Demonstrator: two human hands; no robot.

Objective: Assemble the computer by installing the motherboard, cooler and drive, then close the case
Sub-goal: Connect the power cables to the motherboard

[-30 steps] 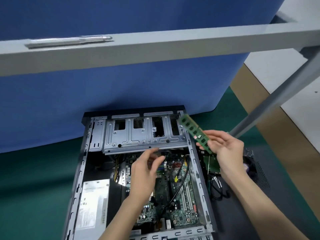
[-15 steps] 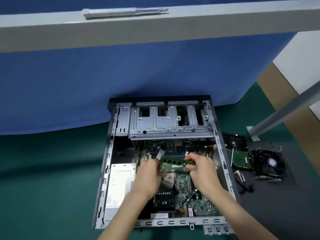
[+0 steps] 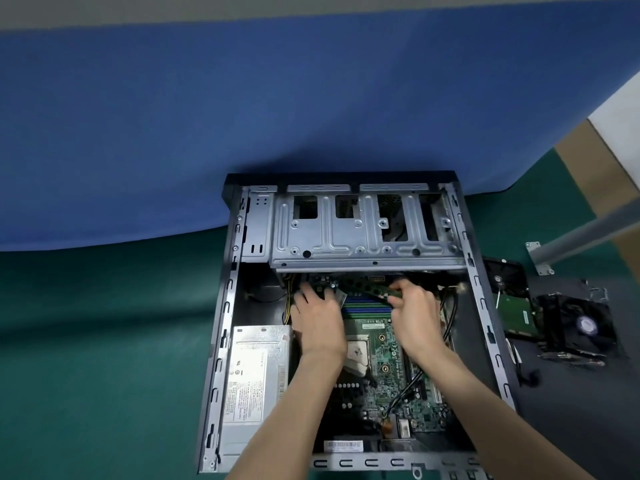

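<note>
We log two hands inside one open metal case (image 3: 223, 341). The right hand (image 3: 415, 317) pinches a flat green memory stick (image 3: 375, 289) over the blue slots (image 3: 367, 308). The left hand (image 3: 320, 323) bends its fingers (image 3: 307, 293) down at the slots' left end; whether it grips anything we cannot tell. One green motherboard (image 3: 384, 362) sits in the case beside one silver boxy power supply (image 3: 256, 375); one hard drive (image 3: 514, 310) and one black cooler (image 3: 581, 327) lie outside on the surface (image 3: 86, 341).

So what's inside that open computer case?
A green motherboard, a silver power supply, a metal drive cage. The right hand pinches a memory stick; it, the left hand and the cage hide the board beneath them.
</note>
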